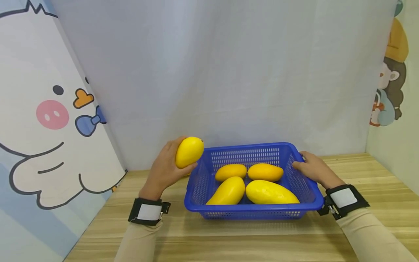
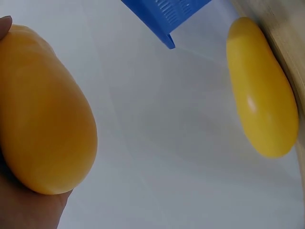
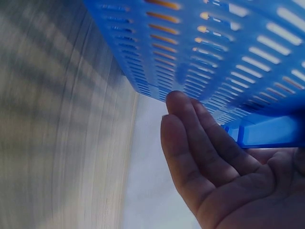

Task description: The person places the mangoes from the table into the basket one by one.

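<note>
My left hand [image 1: 166, 165] grips a yellow mango [image 1: 190, 152] just left of the blue plastic basket [image 1: 253, 208], about level with its rim. Close up in the left wrist view, the held mango [image 2: 47, 114] fills the left side. Several more mangoes lie inside the basket, among them a front right one [image 1: 271, 193] and a back left one [image 1: 231, 172]. My right hand [image 1: 315, 169] holds the basket's right rim, thumb over the inner side. The right wrist view shows its fingers [image 3: 183, 138] along the outside of the slotted wall.
Another mango [image 2: 262, 88] lies on the wooden table, mostly hidden behind my left hand in the head view. A pale curtain [image 1: 222, 72] hangs behind the table. Cartoon-printed panels [image 1: 42, 83] stand at both sides.
</note>
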A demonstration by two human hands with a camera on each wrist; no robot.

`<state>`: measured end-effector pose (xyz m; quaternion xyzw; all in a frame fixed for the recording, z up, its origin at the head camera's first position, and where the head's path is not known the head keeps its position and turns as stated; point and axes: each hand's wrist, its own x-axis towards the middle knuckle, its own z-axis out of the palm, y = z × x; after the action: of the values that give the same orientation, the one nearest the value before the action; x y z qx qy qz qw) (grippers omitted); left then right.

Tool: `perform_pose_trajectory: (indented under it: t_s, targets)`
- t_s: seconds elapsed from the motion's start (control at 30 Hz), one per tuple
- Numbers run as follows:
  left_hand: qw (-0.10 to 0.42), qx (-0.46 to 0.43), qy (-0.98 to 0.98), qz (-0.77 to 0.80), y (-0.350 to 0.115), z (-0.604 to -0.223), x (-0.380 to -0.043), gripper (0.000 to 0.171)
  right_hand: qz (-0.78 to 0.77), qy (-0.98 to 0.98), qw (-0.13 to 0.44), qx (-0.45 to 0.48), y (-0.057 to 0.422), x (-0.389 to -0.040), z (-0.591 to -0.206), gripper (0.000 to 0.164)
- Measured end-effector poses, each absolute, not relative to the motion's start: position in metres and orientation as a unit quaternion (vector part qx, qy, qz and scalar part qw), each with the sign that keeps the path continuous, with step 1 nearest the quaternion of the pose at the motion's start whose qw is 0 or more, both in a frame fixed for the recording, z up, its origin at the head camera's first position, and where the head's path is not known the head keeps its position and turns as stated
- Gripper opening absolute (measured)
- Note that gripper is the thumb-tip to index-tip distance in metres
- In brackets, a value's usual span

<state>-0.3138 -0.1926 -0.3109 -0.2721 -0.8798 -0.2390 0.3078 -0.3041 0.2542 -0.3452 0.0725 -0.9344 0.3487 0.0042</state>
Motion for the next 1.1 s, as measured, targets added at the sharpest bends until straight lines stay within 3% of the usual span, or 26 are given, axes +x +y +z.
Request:
perform_pose_trajectory:
  t_s: [1.1]
  targets:
    - [0.345, -0.297, -0.855, -0.248, -0.164, -0.289, -0.309, 0.083, 0.347, -0.935, 0.002, 0.069, 0.255, -0.305, -0.346, 0.063]
